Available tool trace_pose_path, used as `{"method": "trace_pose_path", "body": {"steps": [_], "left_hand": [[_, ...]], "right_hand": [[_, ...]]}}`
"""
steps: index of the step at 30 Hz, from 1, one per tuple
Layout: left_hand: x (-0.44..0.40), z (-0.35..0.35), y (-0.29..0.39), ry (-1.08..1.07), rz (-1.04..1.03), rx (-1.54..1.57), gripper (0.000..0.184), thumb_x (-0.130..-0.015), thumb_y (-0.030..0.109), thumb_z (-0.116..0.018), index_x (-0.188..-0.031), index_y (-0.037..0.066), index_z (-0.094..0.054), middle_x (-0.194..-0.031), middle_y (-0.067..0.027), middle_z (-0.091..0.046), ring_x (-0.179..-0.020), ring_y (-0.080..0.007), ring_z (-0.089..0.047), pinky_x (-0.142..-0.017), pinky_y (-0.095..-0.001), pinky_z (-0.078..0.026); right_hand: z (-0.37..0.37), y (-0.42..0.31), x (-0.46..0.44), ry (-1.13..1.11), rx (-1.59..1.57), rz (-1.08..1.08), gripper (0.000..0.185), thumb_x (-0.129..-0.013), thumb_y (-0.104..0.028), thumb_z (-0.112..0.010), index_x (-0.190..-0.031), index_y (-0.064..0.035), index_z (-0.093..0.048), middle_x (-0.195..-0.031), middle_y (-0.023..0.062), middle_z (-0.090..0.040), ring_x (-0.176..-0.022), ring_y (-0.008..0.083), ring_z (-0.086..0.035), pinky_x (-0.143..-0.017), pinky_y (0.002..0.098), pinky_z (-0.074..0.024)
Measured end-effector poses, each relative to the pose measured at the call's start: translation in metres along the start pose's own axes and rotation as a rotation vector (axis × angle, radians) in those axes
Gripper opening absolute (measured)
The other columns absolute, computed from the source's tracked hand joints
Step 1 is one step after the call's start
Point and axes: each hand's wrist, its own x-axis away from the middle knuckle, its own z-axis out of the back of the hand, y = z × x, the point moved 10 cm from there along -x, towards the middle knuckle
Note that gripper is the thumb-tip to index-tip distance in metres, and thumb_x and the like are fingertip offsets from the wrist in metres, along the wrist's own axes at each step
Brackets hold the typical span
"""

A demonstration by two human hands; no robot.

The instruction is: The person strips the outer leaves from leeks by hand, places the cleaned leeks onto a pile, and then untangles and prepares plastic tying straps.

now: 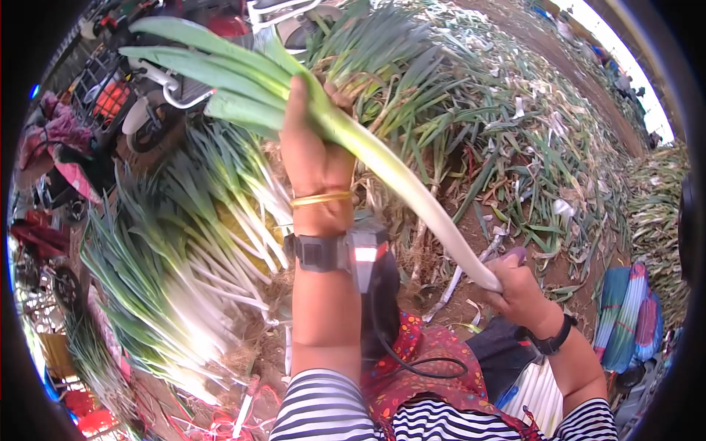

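A long leek (412, 184) stretches across the middle of the view, its green leaves up at the left and its white end low at the right. My left hand (316, 151) is closed around it where the leaves meet the stalk. At the other end, my right hand (523, 292) grips the white tip, whose very end is hidden by the fingers. Beside my left forearm lies a pile of leeks (198, 272) with white stalks and roots showing. Farther up is another heap of leeks (382, 51), with some yellowed leaves.
Cut leaf scraps (537, 176) cover the ground ahead and to the right. Bundles of coloured netting or bags (625, 316) lie at the right. White stalks (540, 397) show beside my lap. Pink string (198, 426) lies at bottom left, and parked vehicles (140, 103) stand at upper left.
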Motion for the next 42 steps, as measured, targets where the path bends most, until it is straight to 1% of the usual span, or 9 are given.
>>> {"method": "trace_pose_path", "body": {"steps": [6,13,19,21,22,23,25,35,42], "left_hand": [[0.074,-0.014,0.005,0.064,-0.161,-0.702,0.043,-0.087,0.012,-0.055,-0.123,0.004,-0.034,-0.064,0.0013,-0.043,-0.052,-0.0079,-0.042,-0.045,-0.0228,-0.037],[0.013,0.061,0.156,0.147,-0.248,-0.888,0.031,-0.088,0.017,-0.056,-0.114,0.006,-0.043,-0.062,0.0045,-0.043,-0.045,-0.0038,-0.037,-0.039,-0.0182,-0.033],[-0.011,0.255,0.257,0.632,-0.092,-1.039,0.041,-0.088,0.018,-0.056,-0.123,0.007,-0.039,-0.068,0.0003,-0.045,-0.048,-0.0073,-0.043,-0.042,-0.0209,-0.037],[0.012,0.357,0.254,0.643,-0.064,-1.311,0.054,-0.085,0.021,-0.058,-0.128,0.002,-0.031,-0.077,-0.0058,-0.053,-0.053,-0.0141,-0.051,-0.046,-0.0265,-0.044],[0.028,0.479,0.280,0.562,-0.226,-1.978,0.062,-0.082,0.020,-0.061,-0.128,-0.004,-0.028,-0.087,-0.0129,-0.057,-0.062,-0.0193,-0.056,-0.050,-0.0304,-0.047],[0.067,0.485,0.242,0.807,0.154,-1.647,0.061,-0.080,0.019,-0.061,-0.124,-0.008,-0.030,-0.096,-0.0168,-0.057,-0.073,-0.0214,-0.058,-0.060,-0.0322,-0.049],[0.109,0.562,0.215,0.836,0.221,-1.493,0.054,-0.081,0.017,-0.058,-0.122,-0.008,-0.034,-0.096,-0.0173,-0.056,-0.076,-0.0201,-0.057,-0.064,-0.0329,-0.048],[0.097,0.495,0.225,0.939,0.058,-1.642,0.050,-0.077,0.018,-0.059,-0.119,-0.004,-0.043,-0.103,-0.0198,-0.057,-0.091,-0.0304,-0.055,-0.083,-0.0367,-0.042],[0.117,0.518,0.215,0.908,0.508,-2.255,0.071,-0.067,0.023,-0.071,-0.128,0.003,-0.040,-0.125,-0.0220,-0.046,-0.115,-0.0367,-0.044,-0.098,-0.0410,-0.035]], "right_hand": [[-0.002,-0.080,-0.098,0.203,-0.133,0.136,0.030,-0.075,-0.016,-0.067,-0.099,-0.0037,-0.054,-0.073,0.0158,-0.061,-0.062,0.0324,-0.061,-0.053,0.0375,-0.0467],[-0.053,-0.127,-0.142,0.053,-0.060,0.321,0.033,-0.075,-0.013,-0.062,-0.108,-0.0089,-0.055,-0.079,0.0087,-0.061,-0.069,0.0249,-0.060,-0.061,0.0339,-0.0474],[-0.061,-0.044,-0.119,-0.015,-0.078,0.095,0.021,-0.077,-0.012,-0.061,-0.097,-0.0078,-0.061,-0.081,0.0092,-0.062,-0.073,0.0253,-0.060,-0.067,0.0348,-0.0459],[-0.072,-0.018,-0.106,-0.110,-0.043,-0.016,0.019,-0.079,-0.015,-0.060,-0.096,-0.0074,-0.061,-0.082,0.0108,-0.063,-0.075,0.0273,-0.060,-0.067,0.0365,-0.0462],[-0.077,-0.010,-0.099,-0.172,-0.008,-0.052,0.018,-0.079,-0.015,-0.060,-0.096,-0.0073,-0.061,-0.083,0.0113,-0.063,-0.075,0.0280,-0.060,-0.067,0.0366,-0.0463],[-0.083,-0.001,-0.092,-0.233,0.028,-0.088,0.018,-0.079,-0.015,-0.060,-0.096,-0.0072,-0.061,-0.083,0.0117,-0.063,-0.075,0.0286,-0.060,-0.067,0.0367,-0.0464],[-0.103,0.019,-0.073,-0.294,-0.036,-0.145,0.017,-0.079,-0.015,-0.059,-0.095,-0.0075,-0.061,-0.082,0.0115,-0.063,-0.075,0.0291,-0.060,-0.067,0.0367,-0.0465],[-0.144,0.013,-0.082,-0.403,-0.103,-0.095,0.016,-0.080,-0.017,-0.058,-0.093,-0.0075,-0.059,-0.078,0.0115,-0.061,-0.073,0.0302,-0.059,-0.066,0.0380,-0.0465],[-0.174,0.034,-0.073,-0.450,-0.119,-0.120,0.016,-0.081,-0.019,-0.057,-0.091,-0.0073,-0.058,-0.075,0.0114,-0.061,-0.072,0.0313,-0.059,-0.064,0.0404,-0.0464]]}}
